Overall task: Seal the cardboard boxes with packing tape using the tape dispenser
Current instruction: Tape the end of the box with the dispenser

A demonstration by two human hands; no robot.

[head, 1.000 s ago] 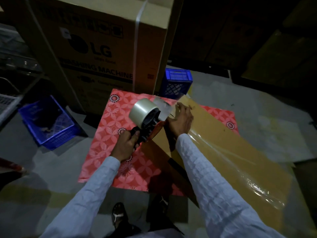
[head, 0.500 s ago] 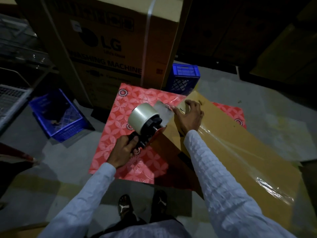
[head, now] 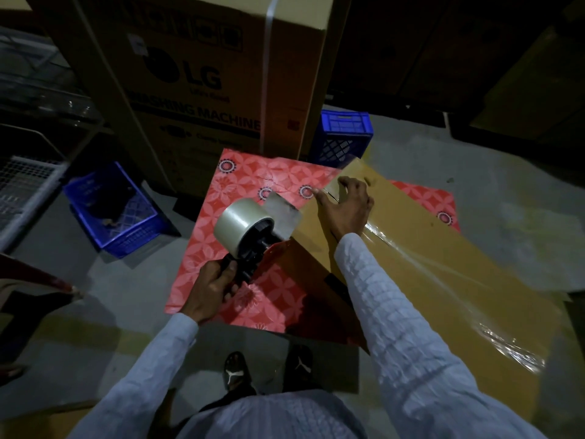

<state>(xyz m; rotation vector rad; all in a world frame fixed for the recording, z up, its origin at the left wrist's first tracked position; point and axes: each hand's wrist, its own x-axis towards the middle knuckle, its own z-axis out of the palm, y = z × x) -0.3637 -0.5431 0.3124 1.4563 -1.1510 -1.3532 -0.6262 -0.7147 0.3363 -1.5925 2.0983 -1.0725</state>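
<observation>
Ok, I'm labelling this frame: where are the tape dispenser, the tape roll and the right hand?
tape dispenser (head: 253,259), head view, black frame.
tape roll (head: 239,221), head view, outer face.
right hand (head: 346,205), head view, back.

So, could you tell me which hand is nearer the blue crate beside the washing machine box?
Right. The right hand lies just below the blue crate; the left hand is lower left.

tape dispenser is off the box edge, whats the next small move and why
Probably bring the tape dispenser, gripped by the left hand, back onto the cardboard box near its far end. A loose flap of tape hangs off the dispenser beside the box edge, and the right hand rests on the box top there, ready to press it down.
</observation>
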